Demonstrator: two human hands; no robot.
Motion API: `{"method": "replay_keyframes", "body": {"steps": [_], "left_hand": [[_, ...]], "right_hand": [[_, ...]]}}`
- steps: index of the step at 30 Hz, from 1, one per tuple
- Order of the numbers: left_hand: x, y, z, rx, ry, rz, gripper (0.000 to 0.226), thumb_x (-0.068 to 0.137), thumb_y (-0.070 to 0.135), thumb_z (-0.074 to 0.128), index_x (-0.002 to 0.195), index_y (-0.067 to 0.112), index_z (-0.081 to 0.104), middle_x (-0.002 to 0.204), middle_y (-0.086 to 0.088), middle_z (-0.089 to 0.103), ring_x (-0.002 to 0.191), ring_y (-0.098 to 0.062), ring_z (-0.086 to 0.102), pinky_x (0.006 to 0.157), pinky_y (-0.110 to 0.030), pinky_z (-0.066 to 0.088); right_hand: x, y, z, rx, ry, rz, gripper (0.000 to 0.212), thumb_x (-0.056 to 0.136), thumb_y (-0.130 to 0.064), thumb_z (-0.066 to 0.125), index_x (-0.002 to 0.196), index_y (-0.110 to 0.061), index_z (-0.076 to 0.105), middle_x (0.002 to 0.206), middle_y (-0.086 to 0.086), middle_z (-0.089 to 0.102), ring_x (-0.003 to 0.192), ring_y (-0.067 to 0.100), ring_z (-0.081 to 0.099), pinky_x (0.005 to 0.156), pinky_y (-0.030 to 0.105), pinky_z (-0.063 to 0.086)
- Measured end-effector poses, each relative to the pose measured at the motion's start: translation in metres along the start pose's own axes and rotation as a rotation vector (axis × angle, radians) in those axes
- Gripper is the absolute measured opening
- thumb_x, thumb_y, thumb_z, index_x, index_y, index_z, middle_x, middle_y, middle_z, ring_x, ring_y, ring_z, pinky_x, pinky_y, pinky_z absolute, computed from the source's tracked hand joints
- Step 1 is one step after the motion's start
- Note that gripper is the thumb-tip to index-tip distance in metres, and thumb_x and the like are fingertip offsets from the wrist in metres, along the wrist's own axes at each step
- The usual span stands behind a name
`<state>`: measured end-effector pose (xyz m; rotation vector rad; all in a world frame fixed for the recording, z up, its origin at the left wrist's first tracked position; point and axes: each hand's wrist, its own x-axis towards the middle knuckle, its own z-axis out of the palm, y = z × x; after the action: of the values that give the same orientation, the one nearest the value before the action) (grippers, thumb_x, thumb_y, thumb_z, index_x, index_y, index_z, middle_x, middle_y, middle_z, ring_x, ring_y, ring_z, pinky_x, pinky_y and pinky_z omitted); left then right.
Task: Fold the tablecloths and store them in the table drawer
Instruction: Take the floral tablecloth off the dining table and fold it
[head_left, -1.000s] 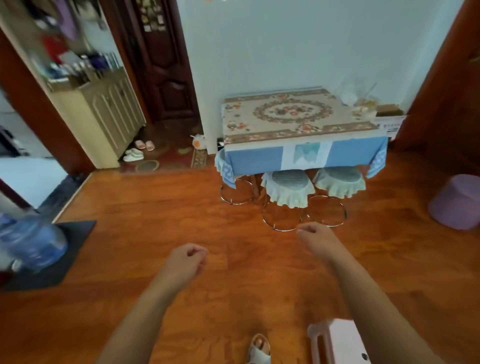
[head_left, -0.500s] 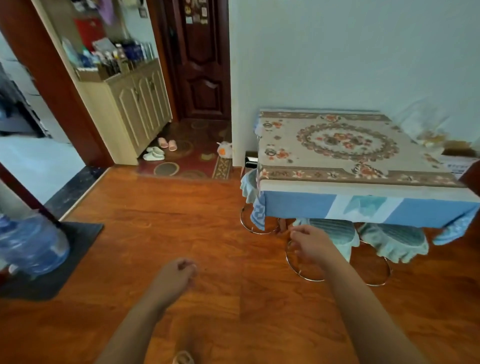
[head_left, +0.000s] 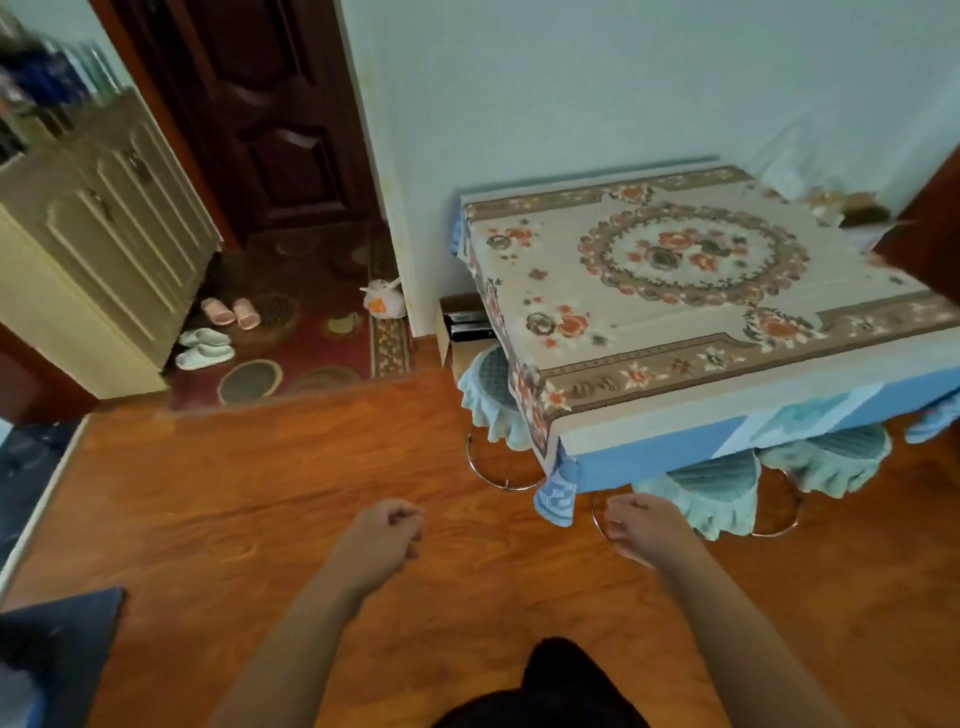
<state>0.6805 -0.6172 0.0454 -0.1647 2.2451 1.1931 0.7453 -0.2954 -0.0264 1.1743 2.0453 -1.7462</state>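
- Floral beige tablecloth spread flat over the table at right of frame, larger and nearer than half a second ago; near corner draped down at centre right.
- Blue tablecloth beneath it, hanging along the front edge, one corner dangling just above and left of the right hand.
- Left hand at lower centre, fingers curled into a loose fist, holding nothing; now raised level with the other hand, earlier lower.
- Right hand right of it, fingers curled, empty; near the dangling blue corner but apart from it.
- Three stools with frilled green covers tucked under the table.
- Cream cabinet at upper left, slippers on the dark rug beside it, shifted leftward in frame.
- Drawer not visible.
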Motion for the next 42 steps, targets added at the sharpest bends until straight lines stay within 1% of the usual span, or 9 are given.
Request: {"method": "replay_keyframes", "body": {"steps": [7,11,18,21,26,29,35,39,42], "left_hand": [[0.147,0.054,-0.031,0.129,-0.11,0.003,0.015,0.104,0.025,0.051,0.105,0.027,0.066,0.102,0.001,0.07,0.09,-0.017,0.07,0.087,-0.041,0.058],[0.229,0.077,-0.051,0.26,-0.266,-0.08,0.011,0.101,0.028,0.055,0.106,0.029,0.065,0.103,0.003,0.07,0.09,-0.016,0.07,0.085,-0.037,0.058],[0.349,0.146,-0.093,0.331,-0.192,0.01,0.012,0.101,0.03,0.053,0.1,0.033,0.064,0.099,0.002,0.07,0.088,-0.015,0.069,0.084,-0.04,0.059],[0.398,0.174,-0.083,0.391,-0.297,0.109,0.013,0.101,0.025,0.055,0.103,0.029,0.067,0.098,0.003,0.071,0.085,-0.012,0.07,0.074,-0.029,0.056],[0.494,0.191,-0.073,0.669,-0.62,0.219,0.014,0.102,0.026,0.053,0.108,0.03,0.065,0.103,0.008,0.069,0.091,-0.01,0.067,0.078,-0.028,0.055],[0.55,0.195,-0.081,0.889,-0.774,0.302,0.013,0.103,0.028,0.052,0.105,0.032,0.064,0.103,0.014,0.067,0.093,-0.003,0.064,0.078,-0.022,0.052],[0.614,0.219,-0.117,1.103,-0.741,0.478,0.011,0.104,0.03,0.052,0.104,0.036,0.061,0.102,0.016,0.065,0.096,-0.001,0.063,0.08,-0.021,0.053],[0.633,0.217,-0.141,1.209,-0.744,0.46,0.011,0.101,0.032,0.054,0.103,0.038,0.062,0.105,0.015,0.067,0.101,-0.004,0.064,0.093,-0.03,0.055],[0.62,0.211,-0.15,1.221,-0.799,0.455,0.011,0.101,0.03,0.053,0.105,0.034,0.063,0.106,0.014,0.066,0.099,-0.001,0.061,0.086,-0.023,0.052]], "right_hand": [[0.103,-0.018,0.053,0.042,0.175,0.159,0.018,0.093,-0.01,0.056,0.082,0.0,0.066,0.068,0.01,0.06,0.062,0.02,0.051,0.061,0.034,0.039],[0.163,-0.053,0.104,-0.067,0.162,0.197,0.027,0.091,-0.012,0.051,0.065,-0.009,0.059,0.064,0.007,0.058,0.06,0.02,0.052,0.058,0.031,0.04],[0.217,-0.145,0.162,-0.206,0.081,0.123,0.027,0.095,-0.027,0.049,0.082,-0.014,0.069,0.076,0.006,0.07,0.066,0.015,0.066,0.064,0.034,0.057],[0.237,-0.157,0.176,-0.196,0.118,0.128,0.026,0.093,-0.03,0.048,0.078,-0.019,0.066,0.077,0.0,0.07,0.069,0.012,0.065,0.062,0.03,0.053],[0.243,-0.122,0.212,0.23,0.239,0.507,0.01,0.09,-0.014,0.059,0.084,-0.021,0.06,0.078,0.001,0.065,0.064,0.015,0.061,0.058,0.029,0.054],[0.235,-0.103,0.221,0.668,0.504,0.718,0.011,0.091,-0.004,0.057,0.095,-0.015,0.055,0.086,0.011,0.061,0.07,0.025,0.06,0.068,0.038,0.054],[0.257,-0.109,0.198,1.018,0.978,0.52,0.04,0.087,0.015,0.054,0.102,-0.022,0.06,0.097,0.012,0.062,0.085,0.021,0.056,0.083,0.043,0.046],[0.271,-0.102,0.211,0.96,0.984,0.583,0.045,0.08,0.003,0.073,0.121,-0.013,0.065,0.118,0.012,0.066,0.11,0.031,0.058,0.093,0.044,0.045],[0.243,-0.12,0.246,0.887,0.896,0.633,0.046,0.084,-0.018,0.079,0.127,-0.008,0.063,0.108,0.009,0.068,0.098,0.026,0.061,0.083,0.038,0.047]]}}
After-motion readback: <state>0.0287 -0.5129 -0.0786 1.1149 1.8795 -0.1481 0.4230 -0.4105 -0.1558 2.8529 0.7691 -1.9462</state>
